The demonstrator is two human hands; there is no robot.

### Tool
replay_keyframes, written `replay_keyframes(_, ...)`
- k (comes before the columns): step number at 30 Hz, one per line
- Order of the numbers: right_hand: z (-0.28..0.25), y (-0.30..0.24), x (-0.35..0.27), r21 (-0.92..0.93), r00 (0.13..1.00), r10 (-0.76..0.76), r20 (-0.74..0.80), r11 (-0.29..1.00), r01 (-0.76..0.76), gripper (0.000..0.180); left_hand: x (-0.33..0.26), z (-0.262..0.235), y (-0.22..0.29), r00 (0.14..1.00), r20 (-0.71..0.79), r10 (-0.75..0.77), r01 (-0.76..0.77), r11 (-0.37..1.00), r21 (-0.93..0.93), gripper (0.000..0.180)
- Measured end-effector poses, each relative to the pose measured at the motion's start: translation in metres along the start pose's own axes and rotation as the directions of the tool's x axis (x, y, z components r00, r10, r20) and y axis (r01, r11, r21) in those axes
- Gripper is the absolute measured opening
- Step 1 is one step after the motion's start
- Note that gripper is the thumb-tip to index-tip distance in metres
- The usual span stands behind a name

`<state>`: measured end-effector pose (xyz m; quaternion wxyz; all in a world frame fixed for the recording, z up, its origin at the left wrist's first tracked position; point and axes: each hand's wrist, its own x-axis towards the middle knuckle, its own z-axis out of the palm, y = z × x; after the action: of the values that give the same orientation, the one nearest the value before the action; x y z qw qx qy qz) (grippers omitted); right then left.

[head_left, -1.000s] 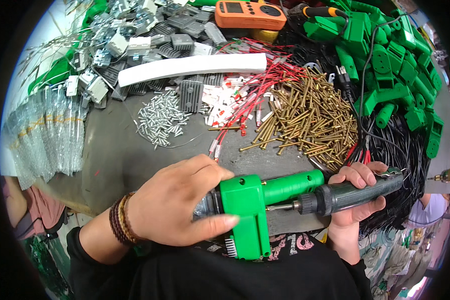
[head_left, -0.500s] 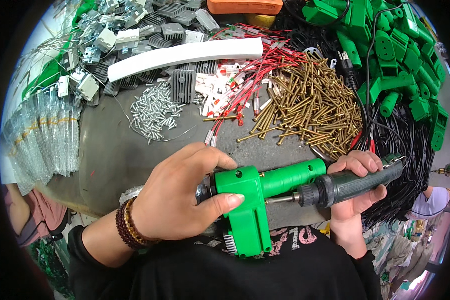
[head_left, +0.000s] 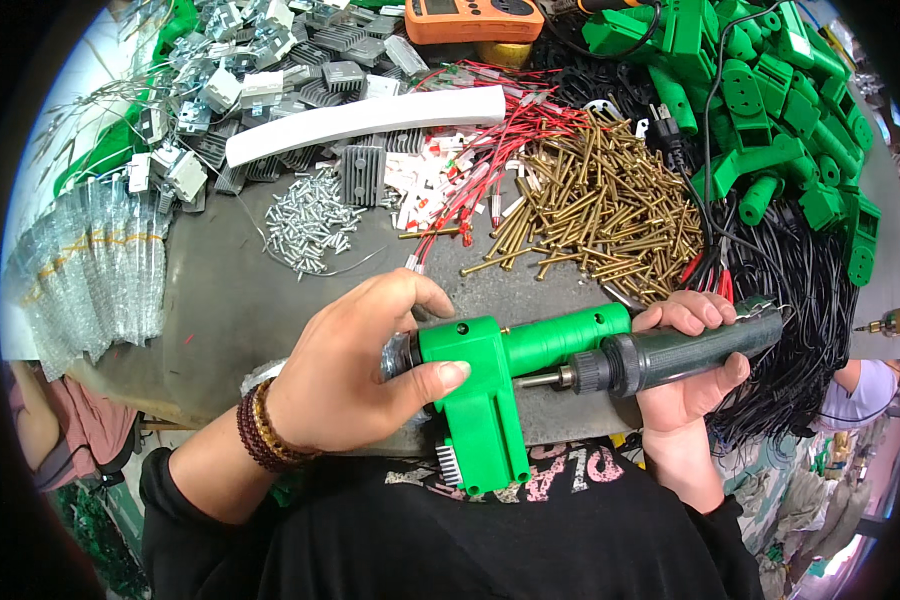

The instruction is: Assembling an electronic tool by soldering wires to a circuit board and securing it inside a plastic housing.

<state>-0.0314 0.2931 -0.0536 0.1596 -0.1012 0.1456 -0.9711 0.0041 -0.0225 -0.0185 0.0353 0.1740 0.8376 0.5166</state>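
My left hand (head_left: 355, 365) is wrapped round one end of a green plastic housing (head_left: 470, 350), thumb on its face. A round green handle (head_left: 565, 335) runs from it to the right, and grey fins show at its lower left. Silvery or clear material at the housing's left end is mostly covered by my fingers. My right hand (head_left: 675, 405) grips a dark electric screwdriver (head_left: 685, 352) lying level below the handle. Its metal bit (head_left: 542, 380) points left and reaches the housing's side; the screw head there cannot be made out.
Behind my hands lie silver screws (head_left: 310, 222), long brass screws (head_left: 610, 205), red wires (head_left: 480, 160), a white curved tube (head_left: 370, 120) and grey heat sinks (head_left: 362, 175). Green housings (head_left: 760, 100) and black cables (head_left: 790, 300) fill the right; bubble-wrap bags (head_left: 100, 270) lie left.
The view has shifted slightly, showing more of an orange multimeter at the back. Both hands, the housing and the screwdriver sit a little higher and further left in the picture, grips unchanged.
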Motion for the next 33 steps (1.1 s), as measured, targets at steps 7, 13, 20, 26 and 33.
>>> replay_keyframes(7,0.003,-0.002,0.002,-0.025,1.000,0.002,0.017,1.000,-0.002,0.051,-0.006,-0.012,-0.003,0.996,0.079,0.050,-0.058,0.993,0.106,0.047)
replay_keyframes(13,0.000,-0.002,0.001,0.016,0.999,0.008,0.042,1.000,-0.009,0.053,-0.004,-0.009,-0.004,0.952,0.130,0.276,-0.304,0.895,0.326,0.061)
replay_keyframes(20,0.000,-0.001,0.005,0.068,0.998,0.021,0.054,0.997,-0.024,0.042,0.001,-0.007,-0.013,0.965,0.134,0.226,-0.252,0.940,0.230,0.064)
replay_keyframes(26,0.001,0.001,0.003,0.087,1.000,0.008,0.027,0.996,-0.010,0.044,0.001,-0.005,-0.012,0.971,0.135,0.197,-0.224,0.948,0.226,0.070)
replay_keyframes(33,0.004,0.002,-0.001,0.045,0.998,-0.025,0.055,0.999,0.022,0.045,0.002,-0.004,-0.007,0.962,0.128,0.241,-0.268,0.925,0.270,0.064)
